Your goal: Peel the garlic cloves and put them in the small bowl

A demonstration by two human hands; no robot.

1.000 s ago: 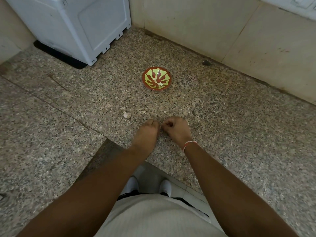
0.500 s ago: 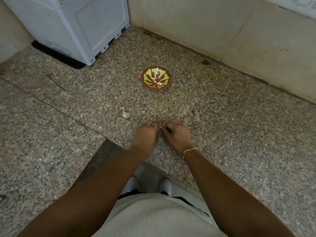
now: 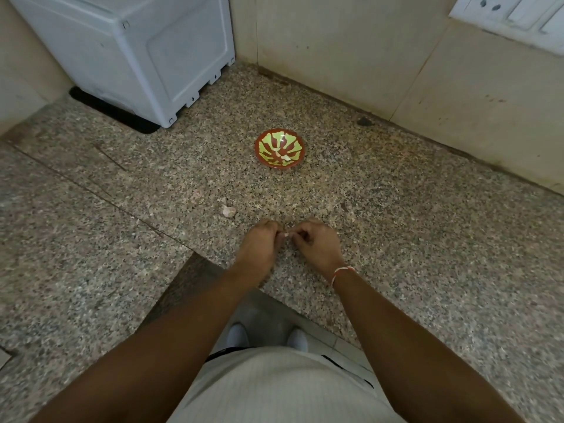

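Note:
A small red bowl with a green pattern sits on the speckled granite counter, with a couple of pale peeled cloves inside. Nearer to me, my left hand and my right hand meet over the counter, fingers curled, pinching a small pale garlic clove between their fingertips. Most of the clove is hidden by the fingers. A loose pale garlic piece lies on the counter left of my hands.
A white appliance stands at the back left on a black mat. Tiled walls close the corner behind the bowl, with a switch plate at top right. The counter edge runs just below my hands.
My hands stay together at the same spot; the fingers have shifted slightly and a bit of the pale clove now shows between them.

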